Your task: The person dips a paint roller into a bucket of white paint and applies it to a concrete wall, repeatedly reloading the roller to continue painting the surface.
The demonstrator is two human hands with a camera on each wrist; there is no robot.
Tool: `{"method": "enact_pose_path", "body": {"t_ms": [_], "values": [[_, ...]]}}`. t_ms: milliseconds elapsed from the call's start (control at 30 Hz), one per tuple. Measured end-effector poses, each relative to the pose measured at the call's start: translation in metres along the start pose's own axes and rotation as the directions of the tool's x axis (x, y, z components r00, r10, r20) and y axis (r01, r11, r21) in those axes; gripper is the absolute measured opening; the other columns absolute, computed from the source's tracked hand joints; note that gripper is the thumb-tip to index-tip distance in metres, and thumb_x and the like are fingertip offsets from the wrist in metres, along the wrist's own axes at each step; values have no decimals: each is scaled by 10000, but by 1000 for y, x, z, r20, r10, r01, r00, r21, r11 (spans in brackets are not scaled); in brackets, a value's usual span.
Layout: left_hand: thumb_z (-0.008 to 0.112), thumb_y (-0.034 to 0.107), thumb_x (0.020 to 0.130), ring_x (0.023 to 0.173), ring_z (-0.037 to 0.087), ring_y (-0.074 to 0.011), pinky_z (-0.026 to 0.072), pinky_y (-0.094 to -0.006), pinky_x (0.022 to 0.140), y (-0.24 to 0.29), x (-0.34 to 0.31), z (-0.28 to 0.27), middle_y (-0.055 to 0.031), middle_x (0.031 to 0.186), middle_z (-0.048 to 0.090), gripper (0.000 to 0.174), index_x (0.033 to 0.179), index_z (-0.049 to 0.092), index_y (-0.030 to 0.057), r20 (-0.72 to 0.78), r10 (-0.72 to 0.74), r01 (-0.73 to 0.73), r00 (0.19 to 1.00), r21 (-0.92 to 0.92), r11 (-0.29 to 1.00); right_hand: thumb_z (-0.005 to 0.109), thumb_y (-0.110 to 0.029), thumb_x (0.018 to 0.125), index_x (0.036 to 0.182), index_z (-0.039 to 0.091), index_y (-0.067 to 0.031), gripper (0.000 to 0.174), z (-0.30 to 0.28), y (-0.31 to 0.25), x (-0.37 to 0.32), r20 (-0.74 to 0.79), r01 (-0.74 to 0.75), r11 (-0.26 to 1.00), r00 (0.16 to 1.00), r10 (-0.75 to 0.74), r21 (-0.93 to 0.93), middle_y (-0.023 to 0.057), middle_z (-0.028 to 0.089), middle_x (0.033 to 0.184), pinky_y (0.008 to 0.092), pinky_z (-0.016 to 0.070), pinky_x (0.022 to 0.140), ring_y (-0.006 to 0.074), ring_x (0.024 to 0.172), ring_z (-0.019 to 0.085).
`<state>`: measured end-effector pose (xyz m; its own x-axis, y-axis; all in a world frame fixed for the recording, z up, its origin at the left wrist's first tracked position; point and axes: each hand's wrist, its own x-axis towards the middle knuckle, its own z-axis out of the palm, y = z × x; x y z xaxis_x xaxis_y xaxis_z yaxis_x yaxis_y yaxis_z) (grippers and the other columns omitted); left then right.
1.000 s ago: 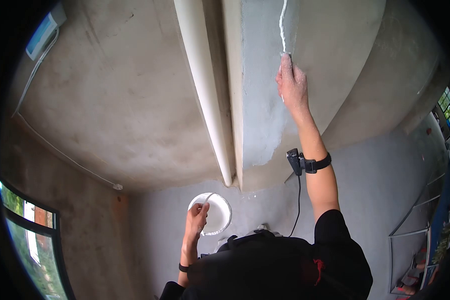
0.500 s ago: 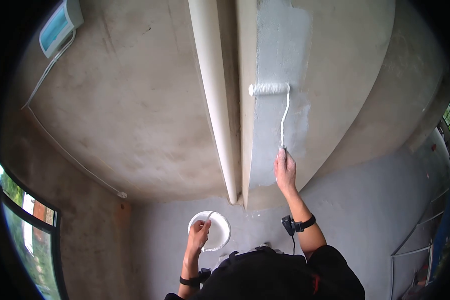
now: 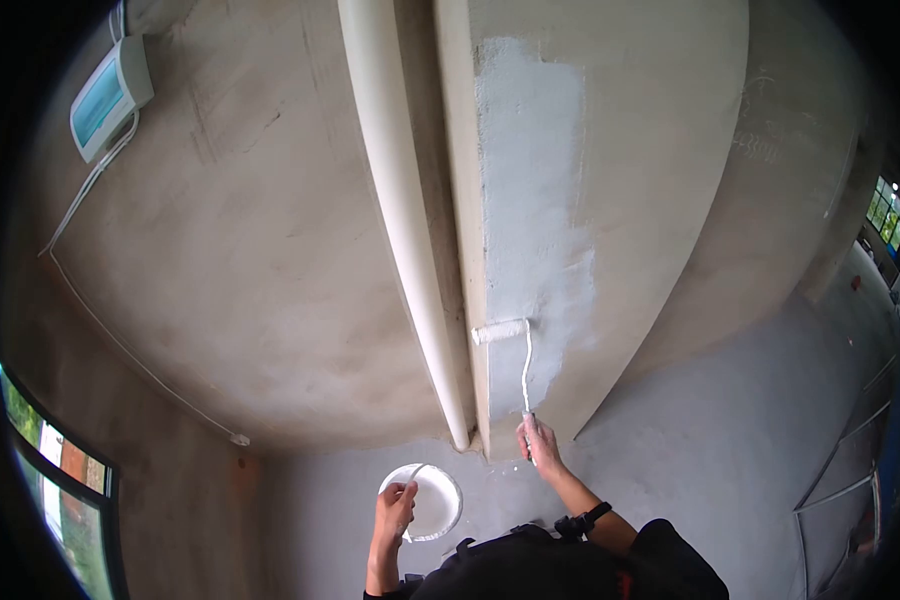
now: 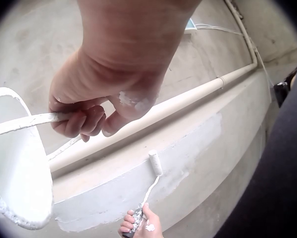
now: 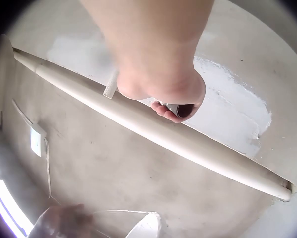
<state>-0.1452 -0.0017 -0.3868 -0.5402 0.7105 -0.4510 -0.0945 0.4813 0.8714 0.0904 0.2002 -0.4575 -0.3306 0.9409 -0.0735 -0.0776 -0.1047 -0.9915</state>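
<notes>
Lowered since, roller (image 3: 500,331) sits just above the grip — right hand (image 3: 536,437).

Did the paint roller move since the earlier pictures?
Yes. The paint roller, held by the right hand, has come along the beam toward its end at the wall.

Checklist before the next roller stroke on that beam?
1. Right hand grip on roller: ok, fingers curled round the handle.
2. Roller against painted patch: ok, at the end nearest the person.
3. Left hand grip on bucket handle: ok.
4. Roller clear of pipe: ok, apart in the left wrist view.
5. Paint load on roller: cannot tell.
6. Beam coverage: not ok, bare concrete beside the patch.
</notes>
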Motion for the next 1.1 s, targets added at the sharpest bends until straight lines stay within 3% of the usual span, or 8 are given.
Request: {"method": "enact_pose_path", "body": {"t_ms": [167, 300, 400, 533, 633, 800, 1033, 1100], "values": [[632, 257, 907, 520, 420, -64, 339, -222, 450, 6, -3, 1, 16, 647, 473, 279, 915, 607, -21, 15, 16, -16, 1000, -9, 1000, 395, -512, 999, 770, 538, -75, 513, -4, 33, -16, 78, -125, 991, 990, 121, 54, 22, 510, 619, 251, 398, 467, 100, 513, 495], [631, 304, 901, 522, 485, -100, 398, -254, 469, 4, -4, 1, -36, 664, 536, 343, 904, 601, -37, 20, 51, -52, 998, 29, 998, 388, -543, 989, 729, 518, -83, 544, -9, 68, -25, 80, -153, 987, 984, 157, -56, 15, 496, 611, 265, 415, 505, 112, 511, 498], [634, 309, 898, 523, 488, -101, 399, -254, 469, 0, -3, 0, -38, 664, 536, 345, 900, 597, -34, 25, 55, -56, 998, 16, 998, 415, -552, 978, 737, 490, -99, 519, -5, 71, -33, 78, -255, 964, 965, 249, 71, -4, 456, 593, 259, 400, 491, 106, 508, 483], [633, 259, 906, 517, 424, -66, 345, -226, 445, 10, -10, 1, 9, 647, 477, 272, 886, 602, -11, 14, 54, -53, 998, -16, 998, 435, -546, 974, 754, 488, -101, 499, -3, 70, -32, 5, -198, 975, 980, 198, 103, -6, 453, 594, 249, 392, 483, 98, 496, 463], [634, 279, 902, 516, 451, -79, 366, -237, 452, 5, -7, -1, -8, 654, 504, 300, 891, 596, -19, 19, 52, -52, 998, -5, 999, 443, -522, 981, 756, 486, -103, 478, -3, 51, -25, 9, -190, 975, 982, 190, 115, -9, 449, 595, 241, 383, 479, 90, 492, 449], [636, 293, 896, 522, 481, -89, 388, -247, 460, -5, -1, -3, -25, 661, 532, 327, 895, 594, -31, 28, 72, -71, 997, -27, 997, 430, -482, 1000, 793, 493, -94, 444, -3, -5, -2, 51, -50, 980, 998, 40, 193, -15, 447, 617, 235, 376, 487, 83, 501, 443], [633, 311, 897, 532, 498, -100, 406, -255, 471, -2, -1, -3, -34, 670, 546, 350, 908, 597, -36, 31, 76, -77, 997, 27, 997, 428, -468, 1006, 828, 489, -90, 422, -4, -111, 30, 82, 60, 968, 993, -83, 245, -16, 451, 630, 229, 374, 491, 74, 507, 429], [632, 316, 898, 537, 502, -101, 410, -256, 475, 2, -4, -1, -36, 676, 550, 354, 914, 597, -36, 31, 84, -85, 996, 25, 996, 430, -463, 1007, 824, 488, -93, 417, -3, -143, 39, 55, 199, 965, 976, -211, 170, -15, 452, 622, 228, 369, 479, 72, 497, 426]]}}
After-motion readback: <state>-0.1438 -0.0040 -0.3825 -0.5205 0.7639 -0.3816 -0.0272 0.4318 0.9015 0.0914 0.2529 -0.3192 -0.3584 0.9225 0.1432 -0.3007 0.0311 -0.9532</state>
